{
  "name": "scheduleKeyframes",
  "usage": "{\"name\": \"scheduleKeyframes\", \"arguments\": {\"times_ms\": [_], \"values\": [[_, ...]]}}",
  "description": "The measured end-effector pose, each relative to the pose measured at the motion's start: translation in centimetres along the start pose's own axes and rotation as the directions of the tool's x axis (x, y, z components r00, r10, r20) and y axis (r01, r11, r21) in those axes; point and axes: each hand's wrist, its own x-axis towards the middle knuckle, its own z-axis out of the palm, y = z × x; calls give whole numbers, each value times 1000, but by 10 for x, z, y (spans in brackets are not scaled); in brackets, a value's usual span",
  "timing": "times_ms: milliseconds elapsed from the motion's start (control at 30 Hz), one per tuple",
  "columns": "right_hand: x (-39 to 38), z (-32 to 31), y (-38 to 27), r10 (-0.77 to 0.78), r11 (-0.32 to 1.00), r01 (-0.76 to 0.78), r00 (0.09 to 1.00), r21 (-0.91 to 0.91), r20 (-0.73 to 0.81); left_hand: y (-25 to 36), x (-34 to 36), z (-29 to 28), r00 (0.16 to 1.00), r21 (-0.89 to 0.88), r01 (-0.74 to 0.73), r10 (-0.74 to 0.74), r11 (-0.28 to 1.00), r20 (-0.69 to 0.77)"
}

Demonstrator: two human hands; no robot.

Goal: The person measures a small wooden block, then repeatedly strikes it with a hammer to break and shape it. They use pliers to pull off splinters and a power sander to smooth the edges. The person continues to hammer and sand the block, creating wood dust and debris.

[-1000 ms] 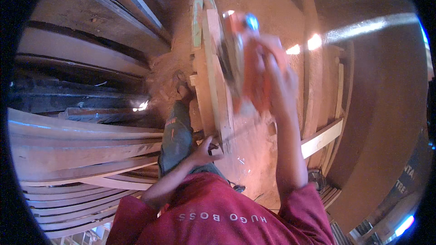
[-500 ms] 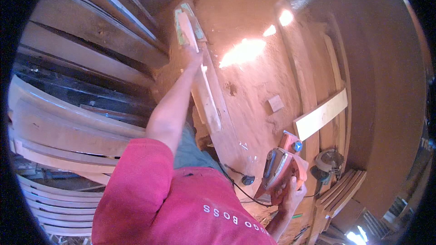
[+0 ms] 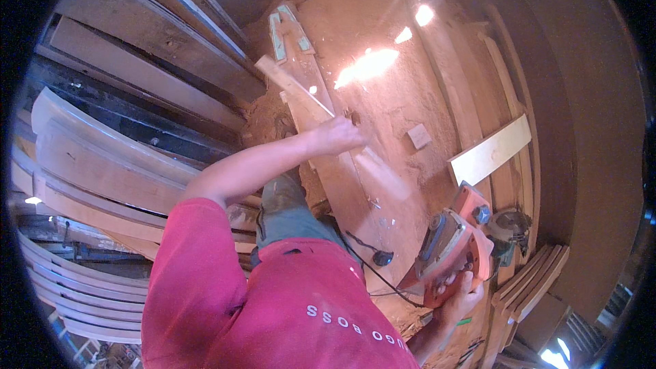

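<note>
- Left grip (image 3: 338, 135), closed round the strip (image 3: 292, 86), has swung it slantwise, I see.
- Right grip (image 3: 465, 294) wraps the sander (image 3: 452, 251), apart: no sanding now.

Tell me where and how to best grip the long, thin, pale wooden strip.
Grip the long, thin, pale wooden strip around its middle, coming from the left, as the left hand does: it looks narrow enough to wrap and sticks out both sides of that hand, so this should balance it. The right hand holds the orange power tool.
</note>
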Motion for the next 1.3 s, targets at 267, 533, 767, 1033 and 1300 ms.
{"name": "scheduleKeyframes", "arguments": {"times_ms": [267,533,767,1033,1300], "values": [[-17,8,9,48,992,-51,998,-114,-34,-49,-21,52,922,114,-359,333,926,195],[-22,14,33,14,946,-21,1000,-322,-23,-166,-45,47,970,265,-220,181,939,165],[-20,28,28,-156,876,198,979,-440,131,-83,-123,45,673,-281,481,-555,831,-489],[-15,56,8,2,925,129,939,-358,343,100,-273,376,-189,-610,327,-682,-722,706],[5,87,43,-33,863,333,789,-381,614,168,-282,430,-254,-667,313,-736,-676,627]]}}
